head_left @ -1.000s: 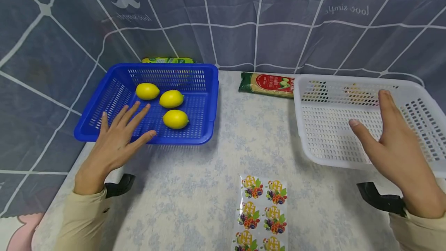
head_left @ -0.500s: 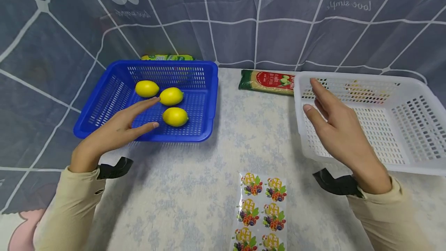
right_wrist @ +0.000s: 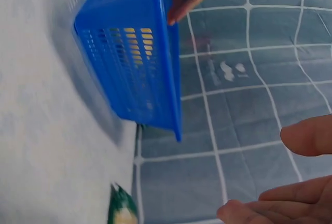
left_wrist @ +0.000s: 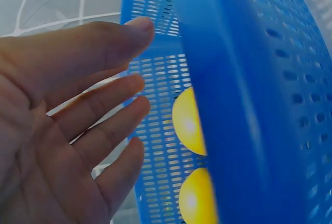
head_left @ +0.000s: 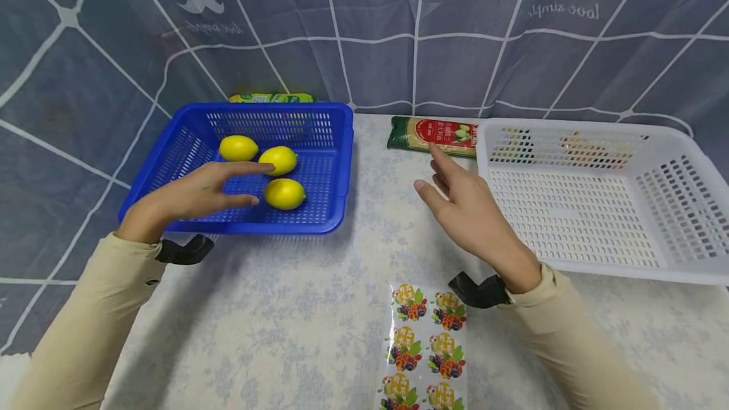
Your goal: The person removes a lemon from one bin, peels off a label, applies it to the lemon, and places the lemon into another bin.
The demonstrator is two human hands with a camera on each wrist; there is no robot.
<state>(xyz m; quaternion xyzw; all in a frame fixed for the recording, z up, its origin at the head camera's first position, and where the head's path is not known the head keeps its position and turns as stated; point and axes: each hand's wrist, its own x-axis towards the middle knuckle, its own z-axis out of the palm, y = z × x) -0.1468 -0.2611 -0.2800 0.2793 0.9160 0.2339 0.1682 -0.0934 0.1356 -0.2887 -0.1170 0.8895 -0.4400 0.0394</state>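
Nearby, sticker sheet (head_left: pixel 426 350), white basket (head_left: pixel 655 267), noodle packet (head_left: pixel 435 133)

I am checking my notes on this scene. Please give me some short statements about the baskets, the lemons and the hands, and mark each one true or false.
1. The blue basket holds three lemons. True.
2. The white basket holds two lemons. False: no lemon lies in it.
3. The left hand grips a lemon. False: it is above the blue basket, fingers straight, holding nothing.
4. The right hand is open over the table, between the baskets. True.

Blue basket (right_wrist: pixel 136 58) on the table (right_wrist: pixel 46 146), fingers (right_wrist: pixel 306 136) nearby.
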